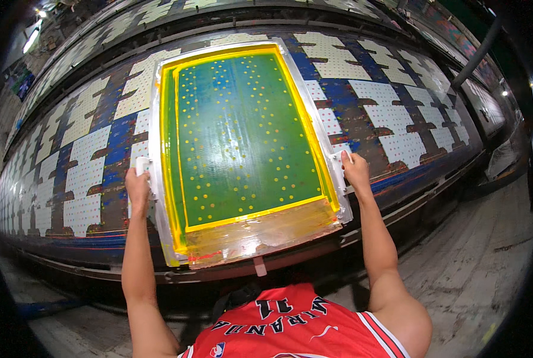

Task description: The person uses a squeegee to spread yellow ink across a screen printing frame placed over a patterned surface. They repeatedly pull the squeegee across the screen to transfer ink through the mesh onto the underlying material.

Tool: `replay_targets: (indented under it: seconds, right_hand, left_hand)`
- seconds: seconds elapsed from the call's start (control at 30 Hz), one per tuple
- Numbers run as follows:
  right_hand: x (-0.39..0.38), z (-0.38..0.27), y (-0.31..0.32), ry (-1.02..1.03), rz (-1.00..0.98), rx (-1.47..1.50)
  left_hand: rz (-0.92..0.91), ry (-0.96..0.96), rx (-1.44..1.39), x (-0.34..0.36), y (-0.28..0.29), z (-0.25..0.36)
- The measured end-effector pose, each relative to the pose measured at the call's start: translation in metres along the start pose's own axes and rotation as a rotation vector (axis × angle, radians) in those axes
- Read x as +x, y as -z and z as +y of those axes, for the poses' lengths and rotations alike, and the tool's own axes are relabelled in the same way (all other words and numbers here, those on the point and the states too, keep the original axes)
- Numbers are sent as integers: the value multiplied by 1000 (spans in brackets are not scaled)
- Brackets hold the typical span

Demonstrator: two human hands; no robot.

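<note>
A large silk-screen printing frame [242, 137] with green mesh, small yellow dots and yellow tape along its metal border is in front of me, over the long table. My left hand [137, 186] is closed around the white handle [142, 163] on the frame's left side. On the right side, my right hand [356, 170] grips the matching handle [344, 156]. Brownish film or ink covers the frame's near end [266, 235]. Whether the frame rests on the table or hangs just above it, I cannot tell.
Pale dotted fabric pieces [90, 179] lie in rows on the dark, blue-stained table [116, 149], with more pieces [391, 128] to the right. A rail [391, 206] runs along its near edge. Another table [159, 11] stands beyond. A grey pole [480, 52] slants at upper right.
</note>
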State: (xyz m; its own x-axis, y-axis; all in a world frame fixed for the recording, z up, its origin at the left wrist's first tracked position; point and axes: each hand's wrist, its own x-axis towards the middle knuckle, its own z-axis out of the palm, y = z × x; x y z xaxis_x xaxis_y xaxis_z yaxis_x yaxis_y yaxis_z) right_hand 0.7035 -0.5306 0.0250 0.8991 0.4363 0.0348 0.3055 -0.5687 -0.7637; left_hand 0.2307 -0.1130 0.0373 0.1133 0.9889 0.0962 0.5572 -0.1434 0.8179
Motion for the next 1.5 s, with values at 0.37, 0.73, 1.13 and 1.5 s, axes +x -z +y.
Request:
replay_targets:
  seconds: [0.37,0.73,1.13,1.5]
  right_hand:
    - [56,121,102,-123,-59,110]
    - [67,168,127,-134,-65,222]
    - [85,194,139,-133,-105,142]
    - [-34,66,139,803,-622,-103]
  left_hand:
    - [20,19,-95,-119,-145,48]
    - [17,23,-75,-144,-188,66]
    - [6,44,35,-146,-212,58]
    - [-84,70,125,-145,-215,65]
